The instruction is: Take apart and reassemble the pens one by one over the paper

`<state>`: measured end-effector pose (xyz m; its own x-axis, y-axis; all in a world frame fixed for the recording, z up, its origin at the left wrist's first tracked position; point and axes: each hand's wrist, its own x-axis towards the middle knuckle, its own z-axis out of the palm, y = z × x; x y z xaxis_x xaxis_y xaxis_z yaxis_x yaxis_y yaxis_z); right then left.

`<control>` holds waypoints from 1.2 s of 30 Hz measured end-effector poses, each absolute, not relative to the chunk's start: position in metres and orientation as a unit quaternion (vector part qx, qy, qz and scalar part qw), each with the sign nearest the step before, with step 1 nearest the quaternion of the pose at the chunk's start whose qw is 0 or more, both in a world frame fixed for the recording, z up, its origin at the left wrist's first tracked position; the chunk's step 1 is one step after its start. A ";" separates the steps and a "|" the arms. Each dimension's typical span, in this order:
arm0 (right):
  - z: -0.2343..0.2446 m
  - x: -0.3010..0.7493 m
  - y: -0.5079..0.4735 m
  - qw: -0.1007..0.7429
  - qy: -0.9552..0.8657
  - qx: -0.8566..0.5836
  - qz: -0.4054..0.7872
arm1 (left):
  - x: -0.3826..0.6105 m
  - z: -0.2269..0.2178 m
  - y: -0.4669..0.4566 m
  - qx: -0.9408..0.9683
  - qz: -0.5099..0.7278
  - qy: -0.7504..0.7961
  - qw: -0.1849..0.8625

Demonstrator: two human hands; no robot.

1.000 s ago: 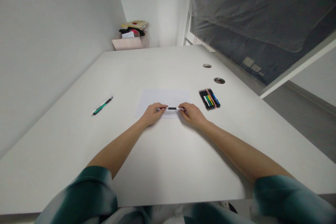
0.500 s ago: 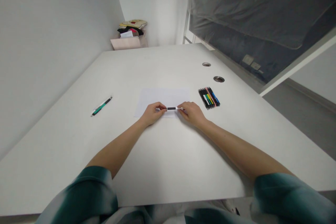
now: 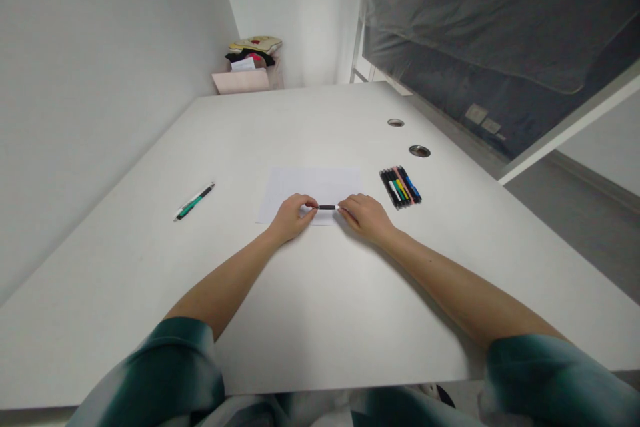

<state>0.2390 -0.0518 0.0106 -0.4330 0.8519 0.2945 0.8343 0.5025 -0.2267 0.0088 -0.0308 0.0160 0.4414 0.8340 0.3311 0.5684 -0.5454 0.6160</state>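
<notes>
Between my two hands a pen (image 3: 327, 207) with a black grip lies level, held at both ends over a white sheet of paper (image 3: 315, 180). My left hand (image 3: 293, 217) pinches its left end between thumb and fingers. At the other end, my right hand (image 3: 367, 217) closes on the light-coloured tip, which the fingers mostly cover. The near edge of the paper runs beneath both hands. Right of the sheet is a row of several pens and markers (image 3: 400, 187), side by side, with black, white, green, yellow, pink and blue parts.
Two pens, one green and black (image 3: 196, 203) and one pale, lie together at the left of the white table (image 3: 280, 320). Two round metal-rimmed fittings (image 3: 419, 151) are set into the right side. A box (image 3: 243, 82) with cloth items stands beyond the far edge. A wall borders the left.
My right fingers have slid slightly inward over the pen's right end, so less of it shows. The whole view has shifted a little; my left hand keeps its grip.
</notes>
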 end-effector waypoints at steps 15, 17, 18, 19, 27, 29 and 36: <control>0.011 0.240 -0.050 0.183 -0.838 -0.513 0.028 | 0.011 0.012 -0.027 0.847 0.257 0.430 0.177; 0.010 0.241 -0.050 0.197 -0.844 -0.498 0.015 | 0.011 0.012 -0.027 0.849 0.257 0.430 0.169; 0.010 0.241 -0.050 0.203 -0.846 -0.493 0.008 | 0.011 0.011 -0.028 0.848 0.262 0.428 0.167; 0.010 0.241 -0.050 0.206 -0.847 -0.491 0.003 | 0.011 0.011 -0.028 0.848 0.269 0.425 0.165; 0.011 0.239 -0.053 0.205 -0.839 -0.503 0.024 | 0.011 0.009 -0.028 0.842 0.276 0.436 0.156; 0.012 0.239 -0.053 0.207 -0.838 -0.504 0.023 | 0.011 0.008 -0.027 0.845 0.269 0.436 0.156; 0.012 0.240 -0.051 0.189 -0.833 -0.519 0.022 | 0.011 0.009 -0.027 0.844 0.283 0.430 0.147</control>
